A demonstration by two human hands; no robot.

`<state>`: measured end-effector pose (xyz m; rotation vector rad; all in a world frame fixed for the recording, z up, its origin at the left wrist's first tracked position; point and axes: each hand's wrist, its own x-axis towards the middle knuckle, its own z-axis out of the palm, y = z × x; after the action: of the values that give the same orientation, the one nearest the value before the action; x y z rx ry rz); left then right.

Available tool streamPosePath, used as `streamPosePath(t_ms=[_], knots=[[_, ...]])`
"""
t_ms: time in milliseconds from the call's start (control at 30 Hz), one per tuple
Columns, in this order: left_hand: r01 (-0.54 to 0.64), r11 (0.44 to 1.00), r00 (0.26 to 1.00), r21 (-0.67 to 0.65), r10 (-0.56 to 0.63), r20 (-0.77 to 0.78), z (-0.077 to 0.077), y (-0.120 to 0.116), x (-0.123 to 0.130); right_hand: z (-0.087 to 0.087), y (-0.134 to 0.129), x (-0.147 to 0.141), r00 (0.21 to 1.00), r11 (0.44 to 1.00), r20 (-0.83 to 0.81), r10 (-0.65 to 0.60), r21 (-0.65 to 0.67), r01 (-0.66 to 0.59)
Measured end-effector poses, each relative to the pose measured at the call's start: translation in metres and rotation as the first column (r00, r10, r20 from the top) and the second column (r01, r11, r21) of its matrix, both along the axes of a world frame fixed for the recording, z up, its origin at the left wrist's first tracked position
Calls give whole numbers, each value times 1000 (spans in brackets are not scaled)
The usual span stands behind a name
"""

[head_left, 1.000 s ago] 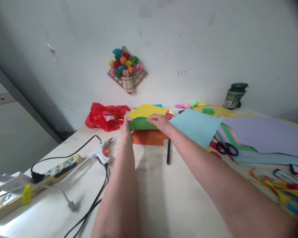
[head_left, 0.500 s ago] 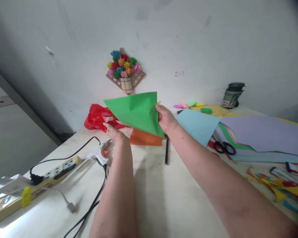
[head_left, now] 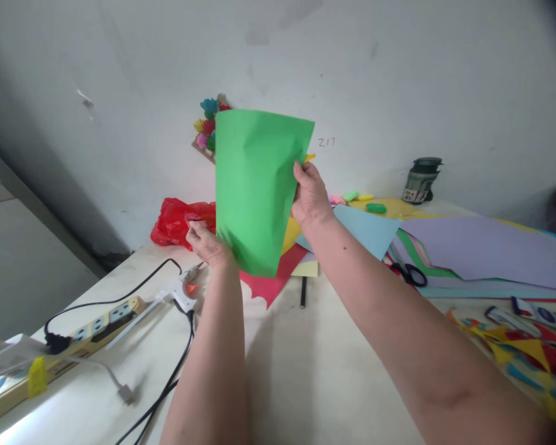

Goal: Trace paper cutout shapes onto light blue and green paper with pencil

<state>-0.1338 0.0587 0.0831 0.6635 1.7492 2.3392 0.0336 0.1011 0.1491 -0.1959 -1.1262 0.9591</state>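
In the head view, a sheet of green paper [head_left: 259,191] stands nearly upright in the air above the far part of a table [head_left: 343,377], before a wall [head_left: 375,93]. The right hand [head_left: 311,194] pinches its right edge, thumb on the near face. The left hand [head_left: 210,244] is half open at the sheet's lower left edge, its fingers loosely bent; whether it touches the paper I cannot tell.

The wall is pale grey and scuffed, with "Z17" handwritten in red and a wall hanging of coloured flowers [head_left: 205,127] partly hidden by the sheet. A pale panel [head_left: 23,247] stands at the far left.

The tabletop is off-white. On its left are a red plastic bag [head_left: 173,224], a white glue gun [head_left: 184,290] and a power strip [head_left: 99,322]. Below the green sheet lie red paper [head_left: 271,284] with a jagged edge, a pale yellow piece [head_left: 307,268] and a black pen [head_left: 303,292]. To the right are a light blue sheet [head_left: 368,228], lilac paper [head_left: 491,247], black-handled scissors [head_left: 404,272], a tilted-looking dark green bottle [head_left: 419,184] near the wall, and colourful scraps [head_left: 523,355], blurred toward the corner.
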Motion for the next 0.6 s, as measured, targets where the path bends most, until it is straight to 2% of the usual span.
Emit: streamPosePath(t_ms=[67, 167, 233, 267, 300, 333, 367, 400, 433, 467, 500, 600], knots=[[27, 999, 1000, 26, -27, 5, 4, 2, 6, 16, -12, 6, 988, 983, 36, -147, 112, 143], [235, 971, 971, -38, -233, 46, 4, 7, 12, 38, -40, 13, 916, 888, 107, -386, 313, 338], [402, 893, 914, -200, -404, 32, 0, 8, 17, 45, -59, 15, 833, 793, 160, -530, 442, 420], [474, 824, 864, -312, -503, -17, -3, 7, 19, 45, -66, 16, 781, 741, 186, -595, 503, 445], [518, 738, 785, -434, -611, -102, -6, 5, 23, 43, -71, 16, 725, 686, 207, -656, 565, 459], [533, 641, 657, -552, -725, -208, -9, 3, 27, 37, -72, 16, 666, 636, 235, -708, 622, 457], [523, 532, 468, -665, -832, -298, -12, 0, 32, 29, -71, 16, 600, 606, 285, -748, 663, 440], [459, 436, 278, -774, -898, -341, -14, -3, 37, 19, -68, 17, 533, 585, 332, -778, 693, 423], [363, 353, 129, -862, -936, -328, -16, -5, 43, 7, -62, 19, 470, 569, 368, -802, 708, 418], [269, 303, 43, -914, -952, -303, -19, -7, 48, -6, -55, 22, 407, 567, 413, -815, 714, 411], [181, 270, -9, -946, -961, -276, -22, -7, 53, -21, -48, 25, 352, 582, 468, -811, 708, 400], [52, 269, -85, -962, -958, -273, -36, -5, 63, -63, -28, 38, 175, 656, 642, -747, 665, 358]])
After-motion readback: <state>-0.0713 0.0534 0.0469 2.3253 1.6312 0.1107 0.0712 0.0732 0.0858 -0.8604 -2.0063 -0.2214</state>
